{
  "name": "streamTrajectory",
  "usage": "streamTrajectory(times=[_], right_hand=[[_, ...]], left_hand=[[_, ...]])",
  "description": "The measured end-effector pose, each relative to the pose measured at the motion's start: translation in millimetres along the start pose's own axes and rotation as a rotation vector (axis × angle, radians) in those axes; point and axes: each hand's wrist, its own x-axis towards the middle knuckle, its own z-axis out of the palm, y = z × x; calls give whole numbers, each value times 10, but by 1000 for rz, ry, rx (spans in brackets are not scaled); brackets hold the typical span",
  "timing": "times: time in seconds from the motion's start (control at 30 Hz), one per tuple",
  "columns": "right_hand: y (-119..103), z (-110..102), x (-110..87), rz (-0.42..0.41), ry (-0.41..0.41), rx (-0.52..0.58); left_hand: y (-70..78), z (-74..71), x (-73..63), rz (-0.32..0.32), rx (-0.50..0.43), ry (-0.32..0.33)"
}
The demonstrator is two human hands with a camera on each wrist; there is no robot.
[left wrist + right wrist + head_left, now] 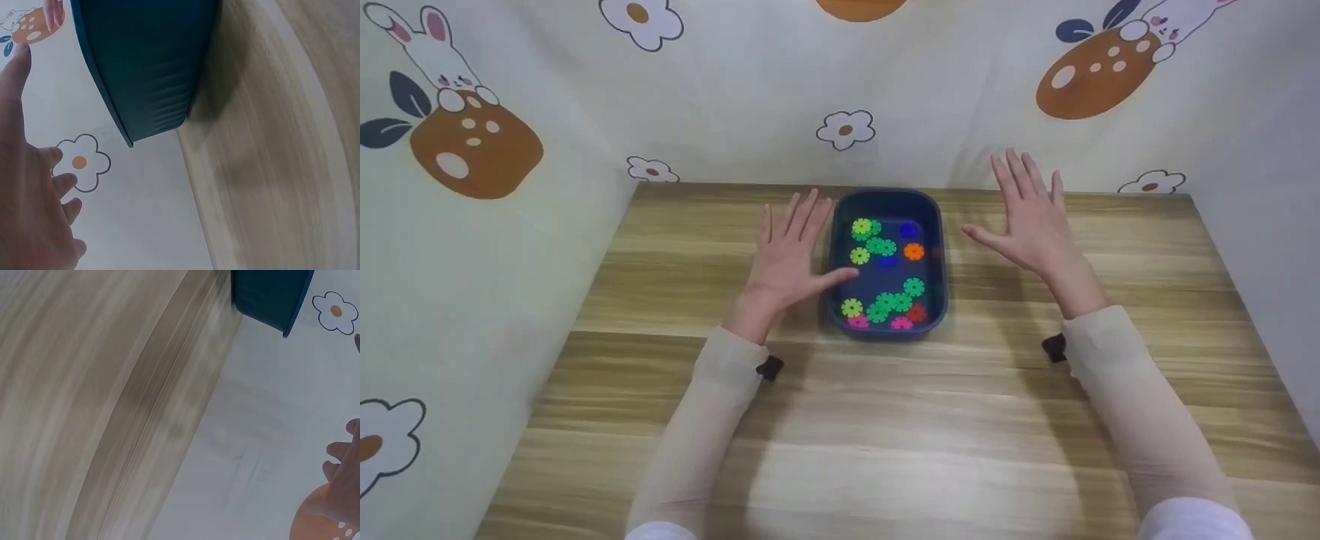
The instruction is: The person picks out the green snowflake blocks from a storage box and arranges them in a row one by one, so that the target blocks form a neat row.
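A dark blue plastic bin (pixel 840 332) stands near the back of the wooden table, holding several small notched discs: green discs (pixel 913 286), yellow-green discs (pixel 851 307), an orange disc (pixel 913 251), blue, red and pink ones. My left hand (pixel 787 262) is spread flat just left of the bin, its thumb overlapping the bin's left rim in the head view. To the right, my right hand (pixel 1031 221) is raised with fingers straight and apart, a short way from the bin. Neither hand holds anything. Both wrist views show the bin's outer side wall (pixel 146 67).
The wood-grained table (pixel 915 435) runs up to a pale curtain (pixel 735 97) printed with flowers and rabbits on fruit. Curtain also closes off the left side, and a plain pale wall (pixel 1260 247) stands at the right. Black wrist mounts (pixel 769 367) sit at both cuffs.
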Motion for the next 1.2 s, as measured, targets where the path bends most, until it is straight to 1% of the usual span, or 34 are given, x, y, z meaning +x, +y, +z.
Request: streamTrajectory(times=[0.13, 0.33, 0.5, 0.7, 0.87, 0.97, 1.07, 1.2], right_hand=[[-38, 27, 2, -9, 0, 15], [-92, 71, -2, -32, 7, 37], [-132, 88, -7, -56, 10, 50], [-201, 104, -11, -77, -1, 79], [-260, 115, -12, -89, -14, 136], [-302, 117, -11, -84, -34, 184], [-347, 119, -13, -69, -73, 226], [-419, 124, -20, -64, -123, 252]], left_hand=[[15, 3, -49, 16, -41, -15], [21, 44, -118, 46, -95, -42], [19, 82, -177, 67, -164, -69], [7, 105, -261, 68, -263, -117], [-13, 122, -308, 73, -326, -165], [-26, 139, -335, 73, -363, -175], [-42, 162, -355, 80, -404, -168], [-59, 198, -377, 80, -439, -170]])
